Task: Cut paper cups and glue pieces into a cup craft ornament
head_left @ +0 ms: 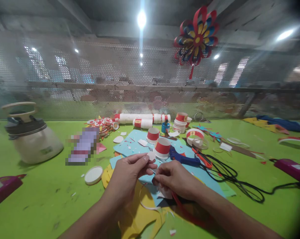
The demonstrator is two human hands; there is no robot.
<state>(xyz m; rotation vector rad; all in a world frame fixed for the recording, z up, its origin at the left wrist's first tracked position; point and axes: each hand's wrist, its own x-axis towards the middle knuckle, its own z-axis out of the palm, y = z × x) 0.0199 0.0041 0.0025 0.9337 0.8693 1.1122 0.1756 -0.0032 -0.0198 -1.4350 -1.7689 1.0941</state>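
Observation:
Between the thumb and fingers of my left hand (136, 167) is a small round white paper disc (151, 156). Close beside it, my right hand (174, 177) is closed in a pinch; a thin pale sliver shows near its fingertips, but what it grips is hidden. Below the hands lie a curled white paper strip (150, 208), yellow paper (137, 215) and a blurred red strip. Just beyond them a red-and-white paper cup piece (162, 148) stands on light blue sheets (132, 142), with another cup piece (153, 135) behind it.
A blue glue gun (184, 157) with a coiled black cord (229, 176) lies right of the hands. Stacked paper cups (137, 118) lie at the back. A large jug (32, 139), a blurred-out phone-like object (82, 147) and a white lid (93, 175) are to the left.

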